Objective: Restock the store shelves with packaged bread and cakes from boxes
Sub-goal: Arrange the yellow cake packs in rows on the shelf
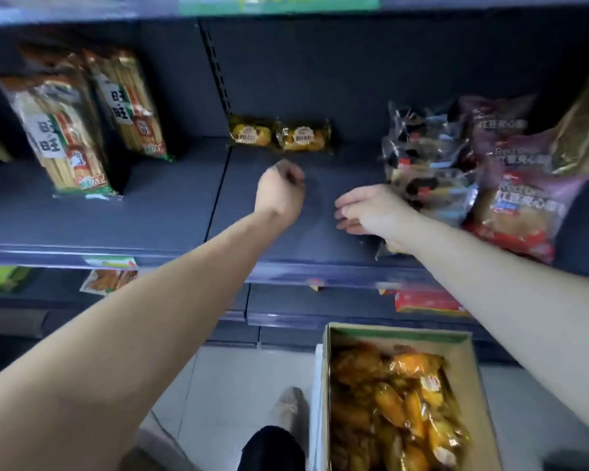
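Note:
Two small cakes in yellow-orange wrappers [279, 136] lie side by side at the back of the dark shelf [184, 212]. My left hand [281, 190] hovers just in front of them, fingers curled, holding nothing that I can see. My right hand [371, 212] is over the shelf further right, fingers relaxed and pointing left, empty. On the floor below stands an open cardboard box [330, 385] full of several more orange-wrapped cakes [405, 413].
Clear-wrapped dark pastries [422, 158] and purple-and-red bread bags [517, 205] are piled right of my right hand. Tall rice-cracker bags [65, 137] stand at the left. A lower shelf [320, 300] holds other packs. My foot [286, 406] is beside the box.

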Tool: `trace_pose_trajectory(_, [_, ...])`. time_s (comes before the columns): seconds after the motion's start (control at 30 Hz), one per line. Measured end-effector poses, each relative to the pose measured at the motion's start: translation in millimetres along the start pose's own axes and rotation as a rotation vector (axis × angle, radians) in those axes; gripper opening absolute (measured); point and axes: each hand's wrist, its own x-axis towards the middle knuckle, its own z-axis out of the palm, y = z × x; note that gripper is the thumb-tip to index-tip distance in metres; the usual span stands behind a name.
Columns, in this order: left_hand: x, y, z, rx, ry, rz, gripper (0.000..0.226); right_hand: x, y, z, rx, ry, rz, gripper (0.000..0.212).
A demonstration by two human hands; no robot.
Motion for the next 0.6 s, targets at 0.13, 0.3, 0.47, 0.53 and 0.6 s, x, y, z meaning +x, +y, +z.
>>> trace_pose_trajectory(0.13, [-75.3,1.9,25.4,0.0,-0.194,0.011,0.03,-57.2,57.4,-16.2,-0.17,-0.12,0.106,0.026])
trace_pose_trajectory(0.3, [-173.6,-29.2,73.5,0.151,-0.757,-0.198,0.018,-107.4,138.1,-31.5,-0.344,-0.216,0.231,0.014])
trace_pose_trajectory(0.47, [-230.1,-69.4,116.5,0.291,-0.944,-0.345,0.034,-120.2,202.5,-27.9,-0.505,-0.256,0.294,0.024])
trace_pose_trajectory(0.53, [-241.9,-81.1,131.2,0.268,-0.926,-0.413,0.013,-116.3,225.9,-23.6,-0.584,-0.253,0.286,0.026])
trace_pose_trajectory(0.6, [-247.0,-92.9,146.1,0.245,-0.868,-0.504,0.008,-109.6,248.3,-23.0,-0.66,-0.199,0.274,0.031])
